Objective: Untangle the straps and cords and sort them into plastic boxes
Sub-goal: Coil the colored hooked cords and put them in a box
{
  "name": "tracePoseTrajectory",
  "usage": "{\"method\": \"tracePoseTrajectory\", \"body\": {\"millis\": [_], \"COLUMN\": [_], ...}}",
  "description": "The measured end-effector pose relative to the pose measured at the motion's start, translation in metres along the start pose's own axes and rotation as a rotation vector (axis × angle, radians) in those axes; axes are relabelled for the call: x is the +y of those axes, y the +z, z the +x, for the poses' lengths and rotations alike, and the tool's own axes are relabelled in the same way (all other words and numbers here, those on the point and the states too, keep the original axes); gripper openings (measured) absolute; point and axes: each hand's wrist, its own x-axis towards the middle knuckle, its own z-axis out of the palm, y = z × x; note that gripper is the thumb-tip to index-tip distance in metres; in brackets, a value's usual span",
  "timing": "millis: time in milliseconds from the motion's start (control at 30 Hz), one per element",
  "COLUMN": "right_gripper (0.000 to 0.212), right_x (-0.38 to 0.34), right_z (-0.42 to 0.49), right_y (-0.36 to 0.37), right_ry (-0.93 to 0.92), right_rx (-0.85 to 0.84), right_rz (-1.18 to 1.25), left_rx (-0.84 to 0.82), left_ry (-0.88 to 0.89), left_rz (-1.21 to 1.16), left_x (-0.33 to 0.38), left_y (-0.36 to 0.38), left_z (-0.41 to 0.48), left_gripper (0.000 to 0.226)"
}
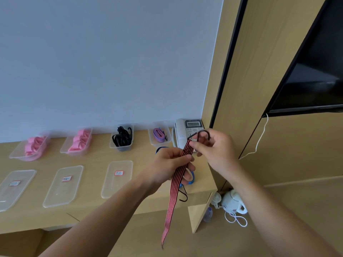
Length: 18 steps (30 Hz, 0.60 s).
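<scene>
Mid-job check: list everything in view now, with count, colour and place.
plastic boxes: four, clear, back row on the desk
pink straps: two piles, pink, two leftmost boxes
black cords: one bundle, black, third box
purple strap: one, purple, fourth box
lids: three, clear, labelled, front row
blue strap: one, blue, desk's right part
striped cord: one, red-black, held above the desk
telephone: one, grey, desk's right end
kettle: one, white, floor
television: one, black, right wall
left hand: one, grips cord's middle
right hand: one, pinches cord's hooked end
</scene>
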Motion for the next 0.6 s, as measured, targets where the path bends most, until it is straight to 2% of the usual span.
{"method": "tracePoseTrajectory", "body": {"millis": [67,133,267,433,600], "right_gripper": [0.005,0.030,0.045,0.031,0.056], "right_x": [-0.009,-0.017,-0.031,-0.050,-0.071], "right_z": [-0.006,-0.014,-0.017,-0.006,0.009], "right_y": [0.003,0.006,0.007,0.006,0.001], "right_ry": [-0.213,-0.321,-0.304,-0.343,-0.358], "right_rx": [0.023,-0.047,-0.130,-0.023,0.000], "right_rz": [-0.197,-0.292,-0.282,-0.236,-0.225], "left_rx": [0.042,0.057,0.007,-0.108,-0.150], "left_ry": [0.031,0.069,0.112,0.176,0.230], "left_rz": [-0.049,-0.068,-0.155,-0.239,-0.264], "left_x": [0.006,0.014,0.030,0.039,0.059], "left_y": [0.001,0.000,-0.005,-0.012,-0.022], "left_z": [0.002,0.004,0.006,0.006,0.006], "left_gripper": [0.020,0.021,0.027,0.026,0.040]}}
